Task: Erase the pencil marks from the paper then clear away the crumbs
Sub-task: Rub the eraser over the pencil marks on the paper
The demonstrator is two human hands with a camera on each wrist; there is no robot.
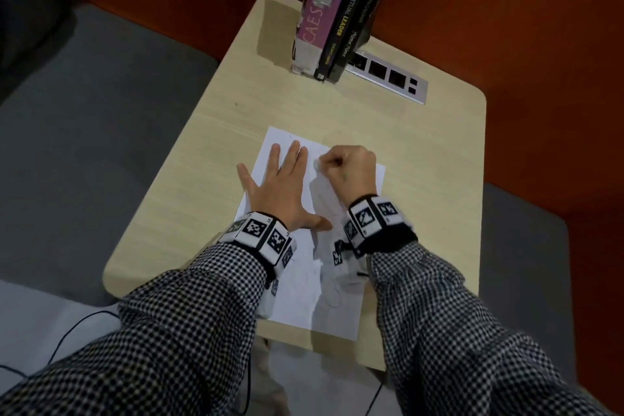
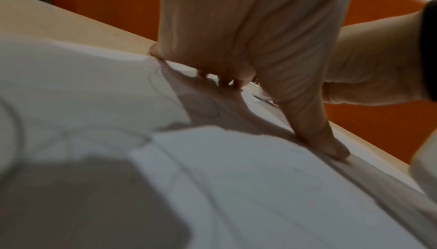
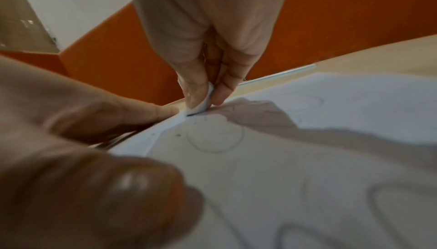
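Note:
A white paper (image 1: 341,314) with faint pencil loops and circles (image 3: 215,137) lies on the light wooden table (image 1: 422,152). My left hand (image 1: 280,186) lies flat on the sheet's left part with fingers spread, pressing it down; its thumb (image 2: 316,131) touches the paper. My right hand (image 1: 347,169) is curled near the sheet's far edge. It pinches a small white eraser (image 3: 202,101) between thumb and fingers, and the eraser's dark tip touches the paper. Small dark crumbs (image 3: 178,135) lie beside a pencilled circle.
Three books (image 1: 331,17) stand upright at the table's far side beside a grey socket strip (image 1: 388,74). An orange wall (image 1: 506,27) runs behind the table. Grey seating (image 1: 84,132) lies to the left. A black cable (image 1: 67,334) hangs near my lap.

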